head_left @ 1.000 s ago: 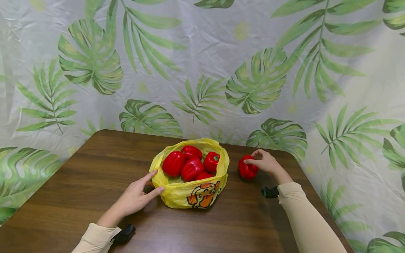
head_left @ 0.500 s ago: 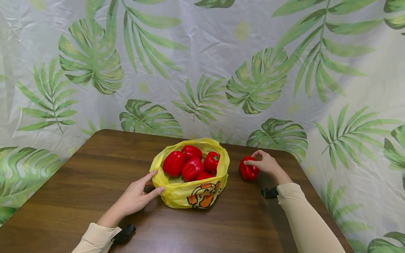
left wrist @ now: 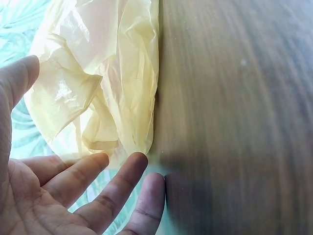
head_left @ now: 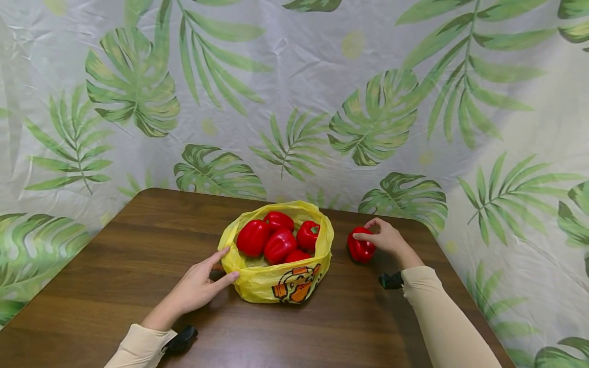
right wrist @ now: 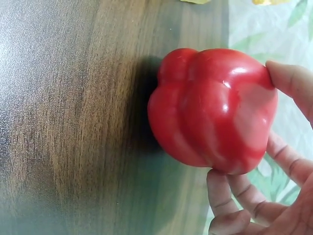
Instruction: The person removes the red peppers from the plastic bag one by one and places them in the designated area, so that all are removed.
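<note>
A yellow plastic bag (head_left: pixel 250 286) with an orange cartoon print stands with its mouth wide on the table. Several red bell peppers (head_left: pixel 279 245) lie inside it. My left hand (head_left: pixel 198 286) touches the bag's left side with thumb and fingers spread and fairly straight; in the left wrist view the fingertips (left wrist: pixel 137 159) lie right at the crinkled plastic. To the right of the bag, my right hand (head_left: pixel 388 237) grips a single red bell pepper (right wrist: pixel 215 107) from above, thumb on one side and fingers round the other. The pepper sits close over the tabletop.
The brown wooden table (head_left: pixel 115 266) reaches back to a pale cloth (head_left: pixel 299 76) printed with green leaves. Its right edge runs close to my right forearm. A black wrist strap (head_left: pixel 181 340) is on the left wrist, another black strap (head_left: pixel 392 279) on the right.
The pepper in my right hand shifts very slightly, and the thumb slides a little across it. My left hand and the bag stay where they were.
</note>
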{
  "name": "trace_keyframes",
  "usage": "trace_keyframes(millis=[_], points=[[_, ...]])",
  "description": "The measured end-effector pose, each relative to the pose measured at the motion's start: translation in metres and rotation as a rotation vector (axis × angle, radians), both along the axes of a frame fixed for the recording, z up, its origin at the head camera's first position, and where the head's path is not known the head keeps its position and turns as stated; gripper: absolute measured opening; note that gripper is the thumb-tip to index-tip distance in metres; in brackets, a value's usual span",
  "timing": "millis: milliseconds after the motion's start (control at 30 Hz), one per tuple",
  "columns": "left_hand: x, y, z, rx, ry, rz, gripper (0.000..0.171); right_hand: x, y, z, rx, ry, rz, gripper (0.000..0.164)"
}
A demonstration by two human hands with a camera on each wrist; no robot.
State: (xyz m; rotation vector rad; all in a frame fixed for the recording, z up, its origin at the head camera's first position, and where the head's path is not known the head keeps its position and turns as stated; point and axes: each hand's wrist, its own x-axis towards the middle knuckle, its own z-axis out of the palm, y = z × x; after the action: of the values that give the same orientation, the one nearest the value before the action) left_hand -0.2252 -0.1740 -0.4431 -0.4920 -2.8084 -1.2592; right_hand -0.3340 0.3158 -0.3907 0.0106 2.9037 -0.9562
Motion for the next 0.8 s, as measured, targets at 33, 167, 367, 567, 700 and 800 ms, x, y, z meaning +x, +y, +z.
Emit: trace_keyframes(millis=[33,167,367,567,700,800], points=[[0.0000,0.0000,0.0000,0.001,-0.001,-0.001,0.078,0.0003,-0.0004,0.0001,-0.003,-0.002,-0.003,0.062],[0.0000,-0.0002,-0.0002,-0.001,0.001,-0.003,0.078,0.0005,-0.0007,-0.0002,-0.004,-0.007,-0.010,0.063],[-0.0001,-0.0002,-0.0007,-0.003,0.001,-0.002,0.078,-0.0013,-0.0010,-0.0024,0.004,-0.003,-0.023,0.063],[0.0000,-0.0001,-0.0003,-0.002,0.002,-0.001,0.078,-0.0011,-0.0016,-0.0034,-0.009,0.010,-0.020,0.066],[0.0002,-0.0001,0.0003,0.000,0.000,-0.003,0.078,-0.0013,-0.0009,-0.0038,-0.009,0.015,-0.013,0.067],[0.0003,0.0001,0.0011,0.002,-0.002,-0.003,0.078,-0.0023,-0.0005,-0.0054,-0.006,0.017,-0.010,0.067]])
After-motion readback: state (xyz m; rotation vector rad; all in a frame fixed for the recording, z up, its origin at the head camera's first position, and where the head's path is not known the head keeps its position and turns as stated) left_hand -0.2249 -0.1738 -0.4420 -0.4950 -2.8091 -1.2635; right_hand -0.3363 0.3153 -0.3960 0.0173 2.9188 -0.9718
